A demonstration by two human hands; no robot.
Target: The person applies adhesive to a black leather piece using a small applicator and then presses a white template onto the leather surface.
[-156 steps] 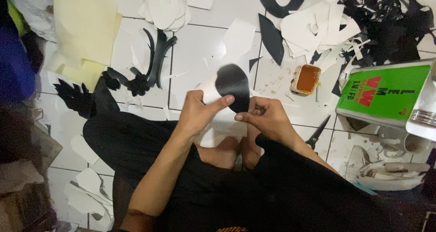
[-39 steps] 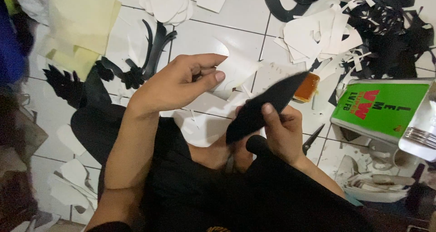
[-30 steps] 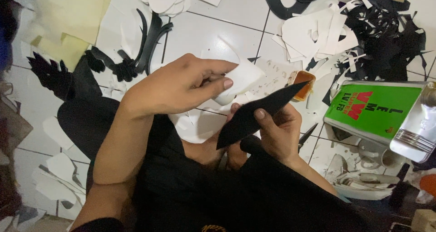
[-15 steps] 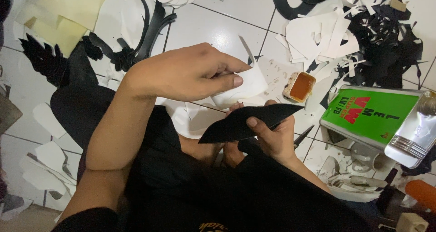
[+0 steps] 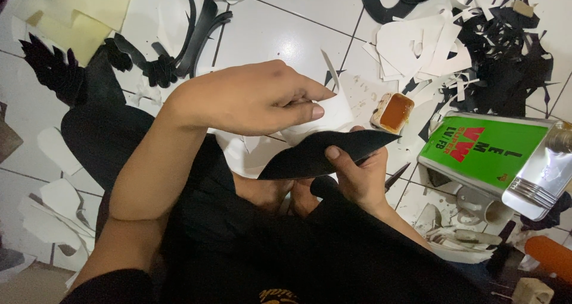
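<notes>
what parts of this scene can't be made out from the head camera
- White piece under the left hand: the fingers cover most of it, so its shape is unclear.
- Black cut-out in the right hand: its lower edge is hidden by the thumb and lap.
- Green can: its right end is cut by the frame edge.
- Small glue pot: how full it is, too small to tell.

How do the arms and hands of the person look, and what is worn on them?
Both forearms are bare. The left hand and the right hand have no gloves, and no rings or watch show. The fingers have short nails. A black sleeve shows at the left upper arm; black clothing covers the body below.
</notes>
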